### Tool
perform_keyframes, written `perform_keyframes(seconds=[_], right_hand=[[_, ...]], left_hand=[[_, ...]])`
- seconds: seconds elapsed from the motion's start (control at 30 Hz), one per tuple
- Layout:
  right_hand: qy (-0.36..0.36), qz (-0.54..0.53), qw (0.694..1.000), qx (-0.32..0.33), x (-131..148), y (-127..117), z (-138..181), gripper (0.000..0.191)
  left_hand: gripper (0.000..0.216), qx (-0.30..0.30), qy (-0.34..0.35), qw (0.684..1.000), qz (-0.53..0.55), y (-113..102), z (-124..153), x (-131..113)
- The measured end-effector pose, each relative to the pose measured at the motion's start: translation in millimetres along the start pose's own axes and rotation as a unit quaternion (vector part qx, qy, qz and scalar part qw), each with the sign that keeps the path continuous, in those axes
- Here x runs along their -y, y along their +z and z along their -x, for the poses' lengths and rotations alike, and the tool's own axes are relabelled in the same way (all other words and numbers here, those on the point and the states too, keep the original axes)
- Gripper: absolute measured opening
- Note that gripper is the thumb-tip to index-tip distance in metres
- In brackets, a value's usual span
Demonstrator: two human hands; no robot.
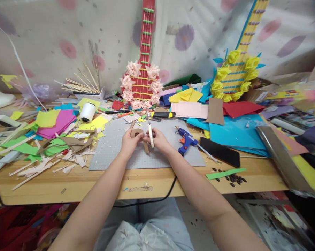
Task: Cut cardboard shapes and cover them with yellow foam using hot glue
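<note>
Over the grey cutting mat, my left hand is closed on a curved piece of brown craft paper. A narrow end of brown paper hangs below the fingers. Held by my right hand is a pair of scissors with white handles, its blades pointing away from me. Both hands are close together, and the fingertips meet near the paper, so its exact outline is partly hidden. Right of them lies a blue glue gun on the mat.
A utility knife lies behind my hands. Paper scraps crowd the left side. A phone, blue sheets and small dark beads are at right. Red and yellow paper guitars stand at the back.
</note>
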State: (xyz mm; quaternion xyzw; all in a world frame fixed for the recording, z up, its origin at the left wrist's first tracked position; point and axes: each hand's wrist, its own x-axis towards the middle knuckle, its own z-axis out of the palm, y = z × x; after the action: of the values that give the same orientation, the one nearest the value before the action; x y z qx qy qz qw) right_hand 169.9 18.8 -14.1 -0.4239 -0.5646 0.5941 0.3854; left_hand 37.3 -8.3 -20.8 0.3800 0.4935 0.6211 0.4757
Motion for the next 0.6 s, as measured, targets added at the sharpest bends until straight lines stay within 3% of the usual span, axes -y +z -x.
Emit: perform_keyframes(seconds=[0.27, 0.6], right_hand=[[0.029, -0.01, 1.0, -0.002, -2, -8, 7, 0.048], [0.011, 0.019, 0.999, 0.031, -6, -13, 6, 0.042]], left_hand=[[0.025, 0.056, -0.018, 0.998, 0.018, -1, 5, -3], [0.023, 0.024, -0.019, 1.0, -0.005, 1, 3, 5]])
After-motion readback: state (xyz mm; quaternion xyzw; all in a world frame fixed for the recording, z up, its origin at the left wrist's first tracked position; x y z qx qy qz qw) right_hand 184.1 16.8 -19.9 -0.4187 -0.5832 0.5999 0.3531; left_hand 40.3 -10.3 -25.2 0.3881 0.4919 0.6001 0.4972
